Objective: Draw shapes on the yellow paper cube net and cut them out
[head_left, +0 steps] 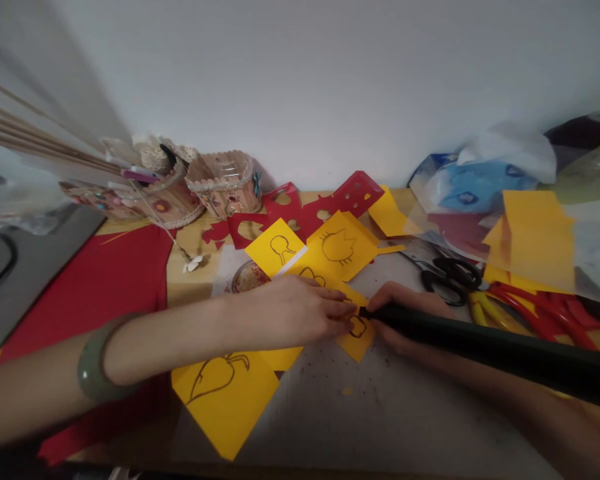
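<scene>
On the grey mat (330, 427), the left hand (295, 308) is lying flat, fingers extended and gripping nothing visible, probably steadying the yellow paper (356, 348) between the 2 hands, while the right hand (413, 298) is pinching a black marker (480, 348) near its tip.

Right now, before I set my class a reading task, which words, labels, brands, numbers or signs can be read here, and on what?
None can be read.
Crumpled blue-and-white plastic packet: small dark-blue mark, too blurred to read.
Yellow paper pieces: dark line drawings, no letters seen.
Long black pen in the right hand: no lettering shows.
</scene>
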Action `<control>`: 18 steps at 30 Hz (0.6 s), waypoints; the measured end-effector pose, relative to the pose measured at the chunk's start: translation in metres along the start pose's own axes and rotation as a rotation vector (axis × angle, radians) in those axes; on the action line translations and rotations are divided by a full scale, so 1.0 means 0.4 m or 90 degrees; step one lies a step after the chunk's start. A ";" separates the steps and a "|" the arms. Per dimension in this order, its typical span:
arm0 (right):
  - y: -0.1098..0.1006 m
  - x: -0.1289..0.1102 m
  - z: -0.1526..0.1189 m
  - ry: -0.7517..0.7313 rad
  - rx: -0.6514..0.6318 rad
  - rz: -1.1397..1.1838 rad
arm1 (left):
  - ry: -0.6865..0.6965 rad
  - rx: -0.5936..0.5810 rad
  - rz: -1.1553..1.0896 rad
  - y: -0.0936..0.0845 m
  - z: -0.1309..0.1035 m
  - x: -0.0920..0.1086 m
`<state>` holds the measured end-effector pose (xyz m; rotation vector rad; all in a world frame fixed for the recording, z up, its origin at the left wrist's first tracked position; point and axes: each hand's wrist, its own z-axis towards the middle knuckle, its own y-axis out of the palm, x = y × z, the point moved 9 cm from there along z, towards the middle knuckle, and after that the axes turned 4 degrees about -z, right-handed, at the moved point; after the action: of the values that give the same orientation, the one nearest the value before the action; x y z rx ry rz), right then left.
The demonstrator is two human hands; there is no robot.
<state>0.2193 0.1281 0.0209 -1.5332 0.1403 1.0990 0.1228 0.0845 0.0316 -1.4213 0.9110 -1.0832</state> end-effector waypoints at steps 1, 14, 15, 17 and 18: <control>-0.004 -0.002 0.002 0.005 0.008 -0.001 | 0.002 -0.002 0.002 -0.001 0.001 0.001; -0.004 -0.003 0.006 0.008 0.032 -0.024 | 0.023 -0.003 0.049 -0.002 0.000 0.005; -0.004 -0.002 0.005 0.003 0.030 -0.026 | 0.025 -0.003 0.050 -0.002 -0.001 0.006; -0.002 -0.005 0.003 -0.019 0.021 -0.025 | 0.025 -0.003 0.052 0.000 -0.001 0.005; -0.002 -0.007 0.003 -0.031 0.017 -0.023 | 0.024 -0.003 0.053 0.000 -0.001 0.005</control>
<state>0.2176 0.1278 0.0235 -1.4784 0.0923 1.1009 0.1229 0.0823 0.0318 -1.3590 0.9921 -1.0489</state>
